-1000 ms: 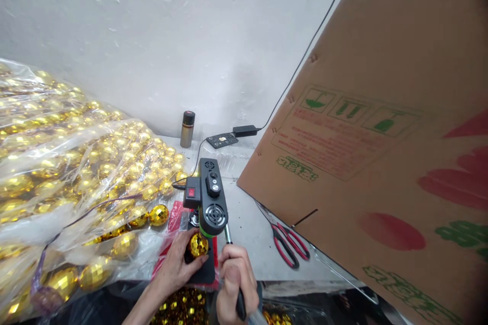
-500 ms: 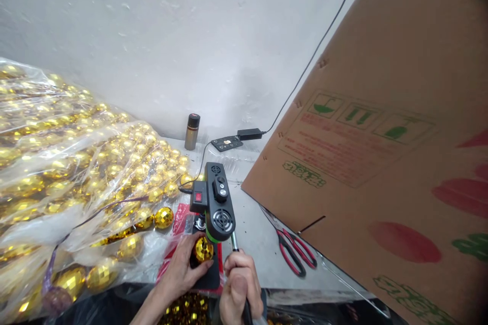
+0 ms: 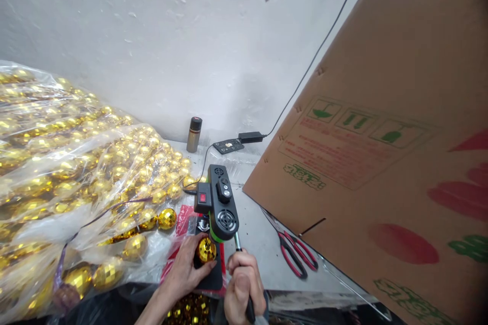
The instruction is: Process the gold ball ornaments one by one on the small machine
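Hands (image 3: 244, 289) unmoved, gold ball (image 3: 206, 249) still pinned

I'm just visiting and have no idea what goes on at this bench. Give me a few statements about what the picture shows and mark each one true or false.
1. The left hand holds a gold mirrored ball under the black machine. True.
2. The right hand rests on the scissors. False: it grips the machine's lever handle; the red-handled scissors lie untouched on the table.
3. The plastic bags on the left hold gold balls. True.
4. The cardboard box is plain, with no print. False: it carries green and red printing.
5. A small metal bottle stands by the wall. True.
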Demonstrator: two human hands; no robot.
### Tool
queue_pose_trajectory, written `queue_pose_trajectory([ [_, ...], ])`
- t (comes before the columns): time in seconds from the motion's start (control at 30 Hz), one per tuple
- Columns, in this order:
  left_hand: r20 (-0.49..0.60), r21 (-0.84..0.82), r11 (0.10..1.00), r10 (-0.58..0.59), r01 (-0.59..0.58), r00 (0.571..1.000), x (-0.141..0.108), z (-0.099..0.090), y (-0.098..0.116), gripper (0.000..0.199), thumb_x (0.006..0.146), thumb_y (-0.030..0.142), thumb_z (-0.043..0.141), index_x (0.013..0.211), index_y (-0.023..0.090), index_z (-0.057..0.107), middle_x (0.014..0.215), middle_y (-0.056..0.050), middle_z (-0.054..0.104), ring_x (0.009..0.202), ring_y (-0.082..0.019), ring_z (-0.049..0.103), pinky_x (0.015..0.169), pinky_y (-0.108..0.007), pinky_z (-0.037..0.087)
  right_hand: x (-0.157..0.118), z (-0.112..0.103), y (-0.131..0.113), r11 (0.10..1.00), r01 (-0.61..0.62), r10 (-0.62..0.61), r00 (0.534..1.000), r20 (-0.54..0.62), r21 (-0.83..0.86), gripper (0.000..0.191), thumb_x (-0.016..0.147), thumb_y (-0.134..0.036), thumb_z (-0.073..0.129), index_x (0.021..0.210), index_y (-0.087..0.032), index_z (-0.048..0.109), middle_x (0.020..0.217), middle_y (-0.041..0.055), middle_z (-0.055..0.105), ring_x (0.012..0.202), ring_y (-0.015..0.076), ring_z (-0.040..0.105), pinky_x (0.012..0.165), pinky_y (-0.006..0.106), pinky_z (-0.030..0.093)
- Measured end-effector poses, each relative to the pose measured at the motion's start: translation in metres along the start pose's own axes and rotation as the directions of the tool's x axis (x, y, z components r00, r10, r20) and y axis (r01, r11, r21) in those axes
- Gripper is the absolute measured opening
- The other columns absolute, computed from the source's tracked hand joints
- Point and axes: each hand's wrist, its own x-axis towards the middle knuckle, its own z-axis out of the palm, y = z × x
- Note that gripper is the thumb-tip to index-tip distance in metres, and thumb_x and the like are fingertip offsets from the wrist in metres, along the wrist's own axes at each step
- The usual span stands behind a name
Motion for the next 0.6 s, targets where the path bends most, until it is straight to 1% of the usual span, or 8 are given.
queue_pose_trajectory([
  [0.2, -0.005, -0.001, 1.000, 0.005, -0.005, 1.000, 0.000, 0.001, 0.000, 0.053, 0.084, 0.035, 0.079, 0.134, 0.020, 0.068, 0.129, -0.017, 0.076, 0.118, -0.036, 0.073, 0.105, -0.056, 0.059, -0.015, 0.001, 0.008, 0.998, 0.065, -0.064, 0.997, 0.043, -0.015, 0.037, 0.111, -0.021, 0.039, 0.076, -0.024, 0.052, 0.074, -0.0035, 0.062, 0.064, 0.0135, 0.059, 0.092, 0.034, 0.052],
  [0.27, -0.009, 0.004, 1.000, 0.004, -0.004, 1.000, 0.000, 0.001, 0.000, 0.054, 0.083, 0.035, 0.080, 0.134, 0.021, 0.068, 0.129, -0.016, 0.076, 0.118, -0.036, 0.073, 0.105, -0.055, 0.059, -0.015, 0.002, 0.005, 1.000, 0.030, -0.029, 0.999, 0.020, -0.006, 0.038, 0.111, -0.021, 0.039, 0.075, -0.024, 0.051, 0.073, -0.0034, 0.060, 0.064, 0.0138, 0.057, 0.092, 0.035, 0.052],
  [0.3, -0.011, 0.009, 1.000, 0.003, -0.002, 1.000, 0.001, 0.001, 0.000, 0.054, 0.083, 0.035, 0.080, 0.135, 0.022, 0.068, 0.129, -0.016, 0.077, 0.117, -0.036, 0.073, 0.104, -0.055, 0.060, -0.012, 0.002, 0.001, 1.000, -0.008, 0.008, 1.000, 0.004, 0.007, 0.040, 0.111, -0.022, 0.038, 0.073, -0.024, 0.049, 0.072, -0.0034, 0.058, 0.064, 0.0138, 0.056, 0.089, 0.034, 0.052],
  [0.37, -0.012, 0.020, 1.000, 0.001, 0.000, 1.000, 0.003, -0.001, 0.002, 0.055, 0.083, 0.035, 0.080, 0.135, 0.021, 0.068, 0.128, -0.016, 0.077, 0.117, -0.036, 0.073, 0.104, -0.057, 0.060, 0.002, -0.001, -0.010, 0.994, -0.101, 0.100, 0.995, 0.017, 0.039, 0.041, 0.112, -0.022, 0.039, 0.072, -0.024, 0.046, 0.072, -0.0028, 0.055, 0.064, 0.0133, 0.054, 0.073, 0.029, 0.049],
  [0.43, -0.008, 0.030, 1.000, 0.003, -0.002, 1.000, 0.004, -0.002, 0.002, 0.056, 0.083, 0.035, 0.080, 0.135, 0.019, 0.067, 0.129, -0.018, 0.077, 0.118, -0.037, 0.074, 0.105, -0.058, 0.060, 0.024, -0.007, -0.024, 0.980, -0.187, 0.180, 0.980, 0.086, 0.074, 0.038, 0.111, -0.020, 0.042, 0.073, -0.023, 0.049, 0.074, -0.0020, 0.055, 0.061, 0.0120, 0.051, 0.057, 0.025, 0.040],
  [0.47, -0.004, 0.035, 0.999, 0.006, -0.006, 1.000, 0.002, -0.002, 0.002, 0.056, 0.083, 0.035, 0.080, 0.135, 0.019, 0.067, 0.129, -0.018, 0.077, 0.119, -0.038, 0.074, 0.105, -0.058, 0.061, 0.036, -0.009, -0.031, 0.975, -0.205, 0.193, 0.973, 0.128, 0.091, 0.036, 0.110, -0.019, 0.043, 0.076, -0.023, 0.053, 0.073, -0.0023, 0.054, 0.058, 0.0115, 0.049, 0.054, 0.025, 0.038],
  [0.53, -0.001, 0.058, 0.998, 0.032, -0.032, 0.999, -0.008, -0.001, -0.002, 0.056, 0.085, 0.033, 0.079, 0.139, 0.021, 0.066, 0.133, -0.017, 0.076, 0.123, -0.037, 0.073, 0.107, -0.058, 0.061, 0.057, -0.014, -0.041, 0.966, -0.242, 0.220, 0.952, 0.212, 0.086, 0.033, 0.110, -0.018, 0.046, 0.079, -0.022, 0.058, 0.071, -0.0022, 0.053, 0.059, 0.0118, 0.050, 0.055, 0.025, 0.039],
  [0.6, -0.007, 0.121, 0.988, 0.102, -0.100, 0.995, -0.026, -0.001, -0.008, 0.059, 0.087, 0.034, 0.080, 0.143, 0.025, 0.064, 0.140, -0.017, 0.074, 0.129, -0.038, 0.071, 0.110, -0.057, 0.060, 0.067, -0.015, -0.045, 0.966, -0.243, 0.220, 0.951, 0.217, 0.086, 0.033, 0.110, -0.018, 0.046, 0.079, -0.022, 0.058, 0.070, -0.0024, 0.052, 0.060, 0.0120, 0.051, 0.055, 0.025, 0.040],
])
